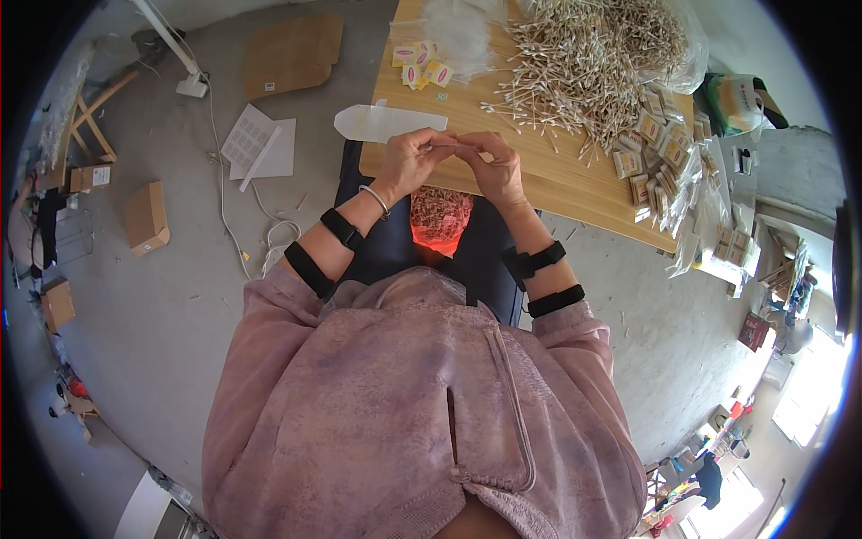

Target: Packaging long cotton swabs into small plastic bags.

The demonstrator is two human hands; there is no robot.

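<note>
Near the front edge of the wooden table, my left hand [414, 162] and my right hand [493, 168] meet with bent fingers. Both pinch a thin, stick-like thing [455, 145] held level between them; its kind is too small to tell. Below them, in my lap, rests a red see-through bag [440, 220] filled with cotton swabs. A big loose heap of cotton swabs [584, 67] covers the far right of the table. A white, pointed sheet [391, 122] lies at the table's left edge, just beyond my left hand.
Small yellow-and-white packets [420, 65] lie on the far left of the wooden table [539, 175]. Many filled swab packs [664, 162] crowd its right edge. Flat cardboard [292, 54], white sheets [260, 144], a box [146, 218] and cables [278, 238] are on the floor at left.
</note>
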